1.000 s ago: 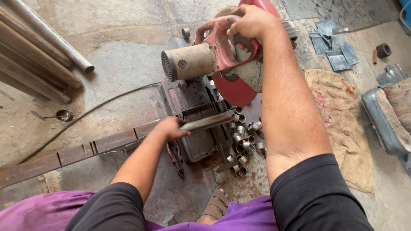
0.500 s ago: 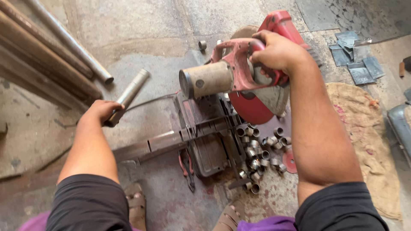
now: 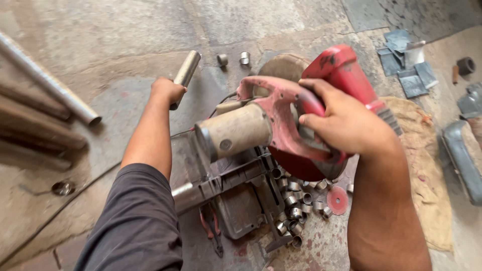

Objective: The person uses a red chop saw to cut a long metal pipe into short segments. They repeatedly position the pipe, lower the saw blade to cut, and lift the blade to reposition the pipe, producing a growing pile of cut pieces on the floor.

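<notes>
The right hand (image 3: 346,123) is gripping the red handle of the chop saw (image 3: 281,135), fingers wrapped tight round it, with the saw head raised over its base on the floor (image 3: 125,30). The left hand (image 3: 167,90) is closing round the lower end of a short steel tube (image 3: 186,73), out past the saw's left side and clear of the blade guard.

The tube is lying on a slant — its long axis is running from the fist up and to the right, its open far end pointing away from the person toward two loose rings (image 3: 233,59) on the floor. The grip is sitting right at one end, so the free length could tip or slip out as it swings toward the vise. A pile of cut rings (image 3: 296,200) is crowding the base just beside the blade — one could roll under the tube or catch the wheel. A spare red disc (image 3: 337,199) is lying near them, and long pipes (image 3: 50,95) are resting well apart at the left.
</notes>
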